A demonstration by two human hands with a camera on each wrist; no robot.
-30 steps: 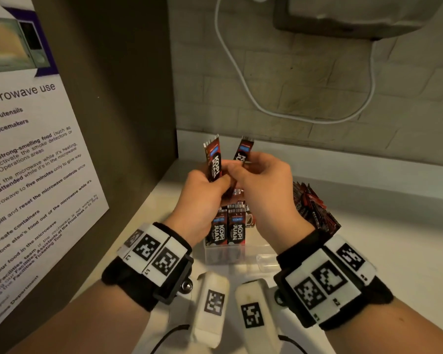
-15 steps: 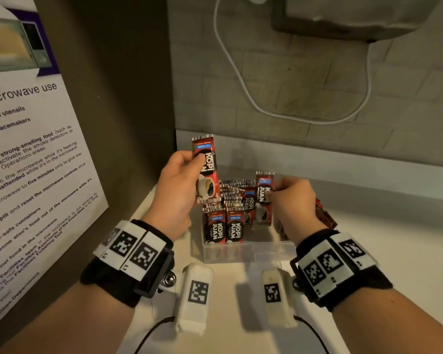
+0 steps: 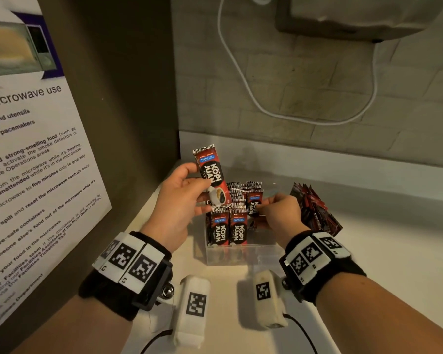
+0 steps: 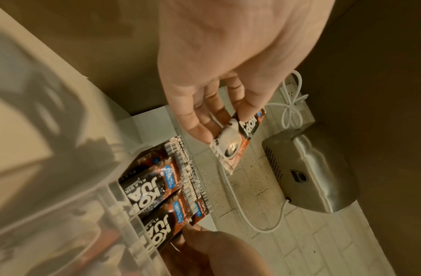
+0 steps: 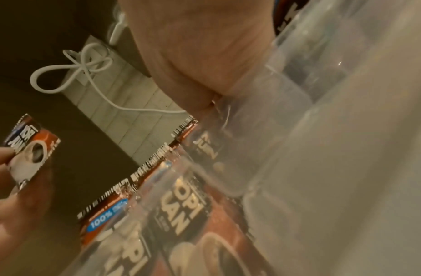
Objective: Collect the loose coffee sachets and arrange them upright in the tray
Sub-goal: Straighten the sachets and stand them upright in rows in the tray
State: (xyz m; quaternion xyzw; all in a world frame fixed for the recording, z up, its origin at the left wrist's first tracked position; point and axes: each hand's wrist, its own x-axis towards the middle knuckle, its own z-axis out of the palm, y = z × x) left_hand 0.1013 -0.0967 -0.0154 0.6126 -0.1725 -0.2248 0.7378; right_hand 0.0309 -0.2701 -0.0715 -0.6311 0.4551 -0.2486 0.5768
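- Left hand [image 3: 175, 200]: thumb and fingers pinch one sachet [image 3: 211, 177] by its lower half, label facing the camera, held raised above the tray's near-left corner and clear of the packed rows.
- Tray [image 3: 235, 254]: clear plastic, directly below and between both grips; upright rows of sachets [image 3: 228, 229] fill its left part, while the near-right part looks unfilled.
- Right hand [image 3: 276, 213]: fingers close on a second sachet [image 3: 255, 203], upright and partly down among the rows.
- Loose pile [image 3: 315, 208]: on the counter just beyond the right hand, outside the tray.
- Progress, as judged: well under way, but two sachets in hand and the pile remain.
- Change: half a second ago the right-hand sachet stood higher over the tray; it now sits lower. The left grip is essentially unchanged.
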